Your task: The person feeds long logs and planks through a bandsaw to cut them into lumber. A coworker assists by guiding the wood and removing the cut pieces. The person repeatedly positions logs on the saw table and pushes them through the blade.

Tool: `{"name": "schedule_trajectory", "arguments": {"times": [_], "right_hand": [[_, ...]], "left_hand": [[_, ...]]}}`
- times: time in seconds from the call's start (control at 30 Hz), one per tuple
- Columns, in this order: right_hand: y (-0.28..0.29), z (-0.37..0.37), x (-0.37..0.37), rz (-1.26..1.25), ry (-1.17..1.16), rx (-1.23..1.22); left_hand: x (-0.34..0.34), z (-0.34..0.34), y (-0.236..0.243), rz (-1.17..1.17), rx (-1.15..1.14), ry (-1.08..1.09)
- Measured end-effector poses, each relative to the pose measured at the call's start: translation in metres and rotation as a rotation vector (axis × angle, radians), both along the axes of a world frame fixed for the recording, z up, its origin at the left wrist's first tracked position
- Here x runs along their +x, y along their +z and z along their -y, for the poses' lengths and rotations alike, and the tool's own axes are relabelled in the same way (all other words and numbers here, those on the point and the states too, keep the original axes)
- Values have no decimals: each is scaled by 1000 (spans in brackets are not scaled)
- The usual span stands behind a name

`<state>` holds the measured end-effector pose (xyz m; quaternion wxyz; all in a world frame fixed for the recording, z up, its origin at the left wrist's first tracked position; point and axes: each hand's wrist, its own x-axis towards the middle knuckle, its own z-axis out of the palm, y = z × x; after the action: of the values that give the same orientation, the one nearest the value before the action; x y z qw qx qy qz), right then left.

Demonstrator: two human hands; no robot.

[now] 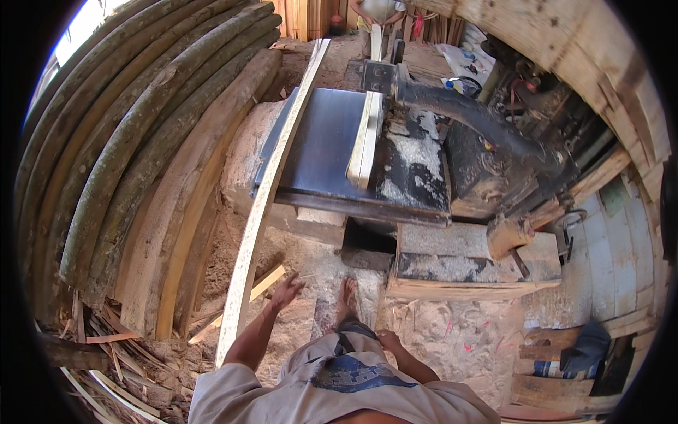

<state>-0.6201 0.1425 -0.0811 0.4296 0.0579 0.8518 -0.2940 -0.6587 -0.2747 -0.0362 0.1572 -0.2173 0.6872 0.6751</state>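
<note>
My left hand (287,291) is stretched forward above the sawdust floor, fingers apart, holding nothing. Just left of it runs a long, pale wooden strip (272,180), lying slantwise over the left side of a dark metal saw table (321,141) and reaching down beside my left arm. My right hand (387,340) is low by my right leg; its fingers are too small and partly hidden to make out. On the table, a shorter squared wood piece (364,145) lies near the dark saw machine (480,113), beyond the reach of both hands.
Several bark-covered logs (141,127) and a thick sawn slab (183,191) are stacked at left. At the far end of the table stands another person (378,10), beside an upright piece of wood. A sawdust-covered wooden block (470,272) sits at right. Offcuts (127,346) litter the lower left.
</note>
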Motion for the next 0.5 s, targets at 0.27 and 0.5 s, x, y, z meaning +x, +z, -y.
{"name": "schedule_trajectory", "arguments": {"times": [0.27, 0.5], "right_hand": [[99, 69, -246, -419, -162, -317], [145, 101, -270, -272, -137, -585]], "left_hand": [[-226, -2, 120, -77, -47, -394], [-222, -20, 112, -83, 53, -686]]}}
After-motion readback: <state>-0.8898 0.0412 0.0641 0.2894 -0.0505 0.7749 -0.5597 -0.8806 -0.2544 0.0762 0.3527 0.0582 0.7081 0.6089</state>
